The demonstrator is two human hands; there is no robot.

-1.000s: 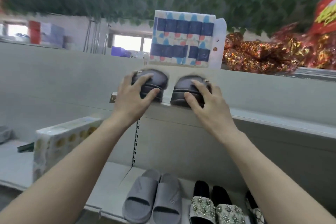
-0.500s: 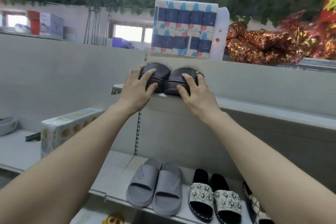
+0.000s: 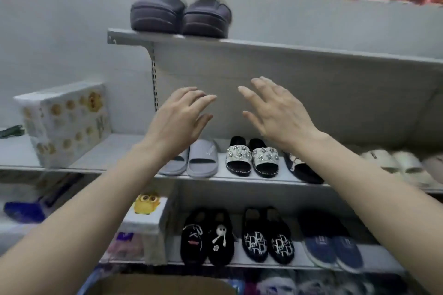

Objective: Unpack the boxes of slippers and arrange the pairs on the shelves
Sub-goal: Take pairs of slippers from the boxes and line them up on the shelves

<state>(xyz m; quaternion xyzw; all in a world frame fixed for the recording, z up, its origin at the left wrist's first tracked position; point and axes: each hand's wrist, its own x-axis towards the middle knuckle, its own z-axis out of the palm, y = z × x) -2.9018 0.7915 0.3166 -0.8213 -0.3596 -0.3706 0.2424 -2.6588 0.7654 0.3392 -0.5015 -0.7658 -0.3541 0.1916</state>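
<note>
**Dark pair shelved, hands free**

Charcoal, thick-soled rubber slippers (image 3: 181, 15) are sitting side by side, touching, on the grey metal top shelf (image 3: 311, 49) at upper centre. Left hand (image 3: 178, 118) and right hand (image 3: 275, 112) are hovering below, fingers spread, gripping nothing. Lower shelves are displaying several pairs. A brown cardboard box (image 3: 158, 285) at bottom centre suggests more unpacking is waiting; its contents are hidden.

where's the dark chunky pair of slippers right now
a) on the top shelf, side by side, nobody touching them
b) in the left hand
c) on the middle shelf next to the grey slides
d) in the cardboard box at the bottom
a: the dark chunky slippers sit side by side on the top shelf, while the left hand and right hand hang open and empty below it.
</note>
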